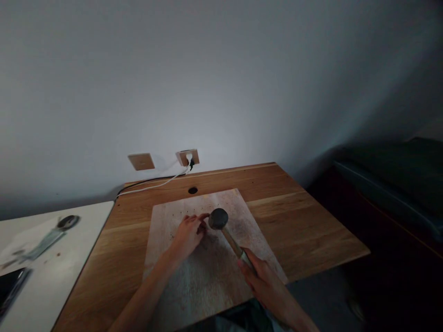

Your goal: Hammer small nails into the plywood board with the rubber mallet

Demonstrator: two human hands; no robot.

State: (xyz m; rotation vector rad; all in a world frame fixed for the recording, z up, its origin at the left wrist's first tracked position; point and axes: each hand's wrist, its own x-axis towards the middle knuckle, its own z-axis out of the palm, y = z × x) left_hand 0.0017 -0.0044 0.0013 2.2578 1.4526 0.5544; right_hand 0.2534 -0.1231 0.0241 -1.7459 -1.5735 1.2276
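the right hand (265,281) grips the hammer (226,233) low on its handle, its head poised over the board (207,286) on the desk (304,221), beside the left hand (188,235), whose fingers are pinched narrow, seemingly steadying something too small to tell.

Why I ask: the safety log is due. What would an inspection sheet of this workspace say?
Surface: brown wooden desk with a round cable hole; a pale mottled flat board lies on it.
Job's things: wooden-handled mallet with a dark round head, head above the board.
Clutter: blurred dark items on the white side table, left.
Hands: right hand grips the mallet handle; left hand has its fingertips on the board beside the head; whether it pinches anything cannot be told.
Cables: white cable runs from the wall socket along the desk's back edge.
Surroundings: grey wall; dark furniture, right.
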